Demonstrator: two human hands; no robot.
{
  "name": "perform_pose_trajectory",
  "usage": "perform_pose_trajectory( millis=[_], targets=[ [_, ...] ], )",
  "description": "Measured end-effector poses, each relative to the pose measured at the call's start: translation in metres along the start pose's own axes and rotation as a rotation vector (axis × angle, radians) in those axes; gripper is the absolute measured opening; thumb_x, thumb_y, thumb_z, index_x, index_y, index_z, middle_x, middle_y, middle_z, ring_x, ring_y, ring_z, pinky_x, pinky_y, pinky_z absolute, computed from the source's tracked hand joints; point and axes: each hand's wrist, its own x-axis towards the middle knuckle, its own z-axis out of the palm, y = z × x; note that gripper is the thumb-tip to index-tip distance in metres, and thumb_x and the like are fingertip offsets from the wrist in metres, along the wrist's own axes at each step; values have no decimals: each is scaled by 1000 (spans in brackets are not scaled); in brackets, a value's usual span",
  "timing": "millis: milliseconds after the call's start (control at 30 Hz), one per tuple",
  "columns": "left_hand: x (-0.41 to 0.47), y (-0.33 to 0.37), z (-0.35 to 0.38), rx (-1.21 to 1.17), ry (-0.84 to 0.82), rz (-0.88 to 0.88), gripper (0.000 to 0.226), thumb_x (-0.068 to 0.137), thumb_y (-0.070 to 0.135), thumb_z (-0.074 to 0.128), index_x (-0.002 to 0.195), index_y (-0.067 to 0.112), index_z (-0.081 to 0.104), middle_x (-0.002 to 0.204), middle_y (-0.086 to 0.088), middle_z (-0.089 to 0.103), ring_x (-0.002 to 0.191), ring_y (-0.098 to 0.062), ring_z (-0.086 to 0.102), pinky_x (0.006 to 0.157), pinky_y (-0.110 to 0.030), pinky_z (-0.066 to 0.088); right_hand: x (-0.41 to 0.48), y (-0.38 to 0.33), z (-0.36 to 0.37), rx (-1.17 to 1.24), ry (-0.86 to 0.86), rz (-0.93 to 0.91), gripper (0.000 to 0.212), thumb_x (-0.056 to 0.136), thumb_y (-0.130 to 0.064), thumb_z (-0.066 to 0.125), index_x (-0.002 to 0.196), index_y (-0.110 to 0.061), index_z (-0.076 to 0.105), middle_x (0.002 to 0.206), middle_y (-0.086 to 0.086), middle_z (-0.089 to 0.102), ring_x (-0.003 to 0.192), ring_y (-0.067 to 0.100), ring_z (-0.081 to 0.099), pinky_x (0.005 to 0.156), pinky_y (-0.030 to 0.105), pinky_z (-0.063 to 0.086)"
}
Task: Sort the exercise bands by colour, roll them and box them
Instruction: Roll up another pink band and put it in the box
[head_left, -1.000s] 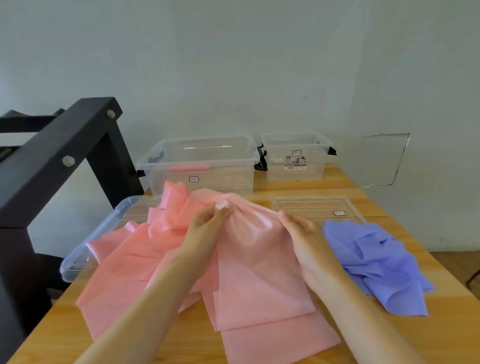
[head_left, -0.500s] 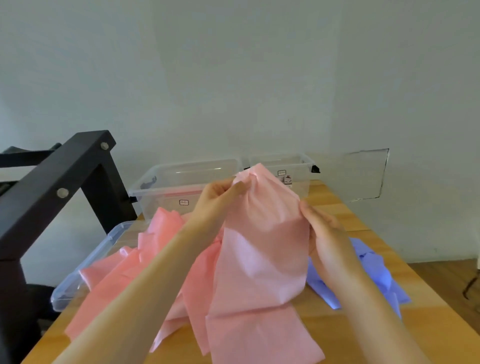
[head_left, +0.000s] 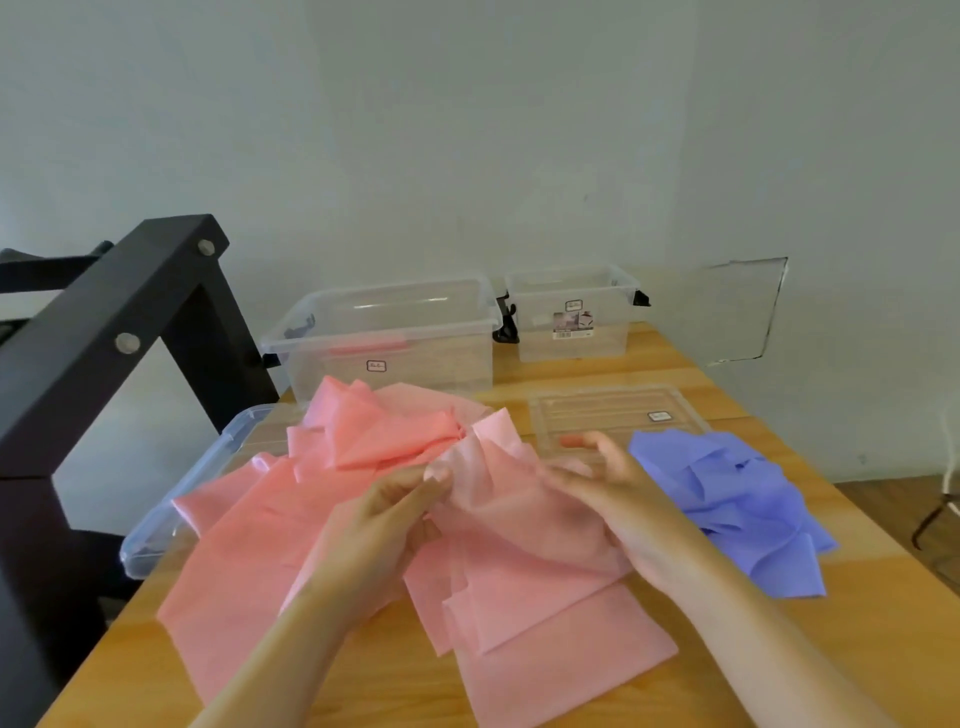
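- Left hand (head_left: 395, 525) pinches the gathered edge of the top pink band (head_left: 524, 577) between thumb and fingertips, probably to free it for rolling.
- Right hand (head_left: 623, 509), blurred, fingers spread and holding nothing, rests on that band beside the pinch.
- Purple bands (head_left: 737, 499) lie heaped right of those fingers, sorted apart.

On the table (head_left: 883, 654), the left hand (head_left: 395, 519) pinches a pink band (head_left: 545, 597); the right hand (head_left: 623, 499) rests on it, fingers loose, beside the purple bands (head_left: 737, 499).
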Motion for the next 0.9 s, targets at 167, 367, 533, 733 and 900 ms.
perform_pose_trajectory(
  millis=[167, 367, 533, 733, 900],
  targets=[
    [-6, -9, 4, 99, -163, 26, 37, 76, 39, 76, 79, 3, 75, 82, -12, 69, 75, -18, 65, 66, -26, 54, 5, 3, 19, -126, 74, -251, 69, 74, -28, 83, 125, -49, 42, 105, -6, 67, 97, 10, 66, 84, 26, 50],
    [-7, -20, -4, 161, -183, -33, 28, 76, 40, 72, 76, 12, 76, 81, -3, 70, 79, -14, 63, 69, -25, 50, 9, 4, 25, -385, 126, -446, 23, 81, -18, 75, 92, -34, 63, 88, -23, 66, 81, 2, 62, 70, 20, 47],
    [-2, -28, -14, 61, -134, -133, 35, 67, 34, 77, 76, 0, 70, 78, -9, 66, 74, -19, 58, 64, -28, 46, 9, 6, 13, -357, 200, -426, 17, 89, -19, 66, 76, -29, 67, 78, -22, 69, 75, -4, 62, 68, 9, 43],
    [3, -24, 2, -93, -116, -371, 54, 75, 57, 66, 87, 4, 76, 96, -16, 69, 87, -24, 66, 69, -29, 51, 11, 3, 0, -187, 227, -290, 24, 93, -21, 61, 71, -14, 68, 66, -12, 63, 68, 0, 55, 68, 17, 40],
    [10, -25, 12, -424, -293, -612, 71, 82, 64, 59, 125, 8, 66, 127, -15, 64, 117, -29, 62, 99, -42, 49, 5, -4, 7, 424, -45, 67, 31, 97, -24, 54, 77, -19, 78, 83, 1, 72, 84, 17, 66, 92, 34, 47]
  ],
)
